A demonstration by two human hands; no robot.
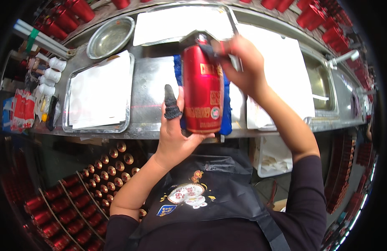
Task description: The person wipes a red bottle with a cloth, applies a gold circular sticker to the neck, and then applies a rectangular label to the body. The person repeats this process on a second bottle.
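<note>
A shiny red bottle (pixel 196 83) with gold print and a small round pale sticker stands out in front of me over a blue cloth (pixel 228 113). My left hand (pixel 173 140) grips it from the lower left, thumb along the base. One finger of that hand wears a ribbed black finger cover (pixel 172 106). At the bottle's upper right my right hand (pixel 246 62) is closed and smeared by motion. A dark strip-like thing (pixel 208 49) runs from its fingers across the bottle's shoulder, too blurred to name.
On the metal bench (pixel 153 92) lie a tray with white sheets (pixel 99 94), a metal bowl (pixel 111 37) and a larger white-covered tray (pixel 181 23). A sink (pixel 323 83) is at right. Red bottles (pixel 55 217) fill racks at lower left; a white bin (pixel 275 157) stands under the bench.
</note>
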